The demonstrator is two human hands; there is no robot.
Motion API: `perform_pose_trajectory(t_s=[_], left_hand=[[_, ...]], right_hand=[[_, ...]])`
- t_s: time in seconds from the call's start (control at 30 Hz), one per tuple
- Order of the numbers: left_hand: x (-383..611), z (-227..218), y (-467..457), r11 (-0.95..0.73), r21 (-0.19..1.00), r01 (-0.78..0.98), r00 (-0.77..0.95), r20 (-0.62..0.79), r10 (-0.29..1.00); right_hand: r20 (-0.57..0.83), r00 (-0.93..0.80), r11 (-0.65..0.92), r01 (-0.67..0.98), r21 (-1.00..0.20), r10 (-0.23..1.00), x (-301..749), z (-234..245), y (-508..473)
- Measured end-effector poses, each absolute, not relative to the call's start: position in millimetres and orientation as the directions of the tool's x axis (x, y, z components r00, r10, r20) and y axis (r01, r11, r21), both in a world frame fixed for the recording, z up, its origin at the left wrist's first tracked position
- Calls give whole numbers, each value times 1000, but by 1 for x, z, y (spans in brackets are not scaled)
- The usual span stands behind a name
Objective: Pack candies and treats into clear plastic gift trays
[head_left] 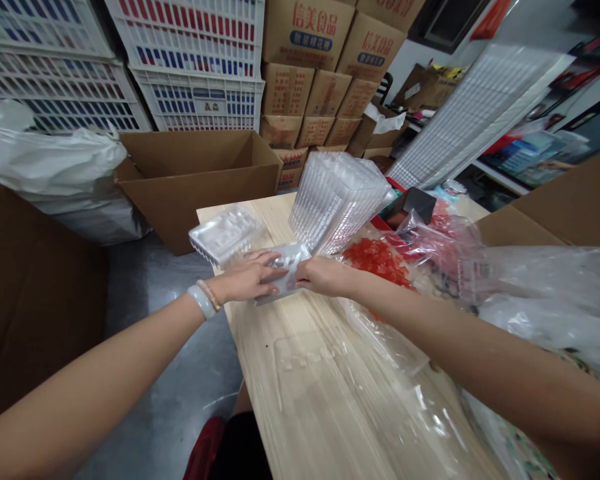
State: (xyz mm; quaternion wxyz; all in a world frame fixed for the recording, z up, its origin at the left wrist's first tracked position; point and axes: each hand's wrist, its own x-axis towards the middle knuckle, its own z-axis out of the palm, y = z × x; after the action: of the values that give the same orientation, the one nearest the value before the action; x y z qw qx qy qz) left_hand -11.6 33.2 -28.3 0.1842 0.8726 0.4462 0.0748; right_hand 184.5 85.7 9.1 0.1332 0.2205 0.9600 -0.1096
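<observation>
Both hands meet over a small clear plastic container (286, 263) on the wooden table (300, 393). My left hand (250, 275) lies on top of it with fingers stretched flat. My right hand (319, 275) grips its right edge with curled fingers. Behind the hands leans a tall stack of clear plastic trays (336, 200). A single clear tray (224, 235) rests near the table's far left corner. Red pieces in a clear plastic bag (379, 260) lie just right of my right hand.
An open cardboard box (190, 175) stands on the floor beyond the table, with white crates (195, 60) and stacked cartons (325, 67) behind. Crumpled plastic bags (540, 293) cover the table's right side. Clear film (380, 393) lies across the near tabletop. A white bag (50, 167) sits at left.
</observation>
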Motion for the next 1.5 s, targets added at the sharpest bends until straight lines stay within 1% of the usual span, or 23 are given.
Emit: perform_pose_trajectory(t_s=[0.1,0.27,0.47,1.1,1.37,1.5], left_hand=[[-12,-28,33,-536,393,747,592,-28,805],[-12,-29,34,-535,398,745,596,-38,802],[-12,-29,34,-533,392,750,592,-35,805],[-13,-32,33,-557,389,734,603,4,797],[-13,-30,32,-556,396,731,603,10,798],[-12,-28,31,-549,400,734,591,21,806]], right_hand=[[-319,-853,882,462,-96,412,180,12,82],[-355,-845,883,459,-97,400,176,18,79],[-359,-826,876,481,-44,435,173,19,77],[-388,-783,840,541,-41,486,165,21,78],[-392,-787,850,527,-23,477,164,24,76],[-370,-817,882,470,17,443,161,23,68]])
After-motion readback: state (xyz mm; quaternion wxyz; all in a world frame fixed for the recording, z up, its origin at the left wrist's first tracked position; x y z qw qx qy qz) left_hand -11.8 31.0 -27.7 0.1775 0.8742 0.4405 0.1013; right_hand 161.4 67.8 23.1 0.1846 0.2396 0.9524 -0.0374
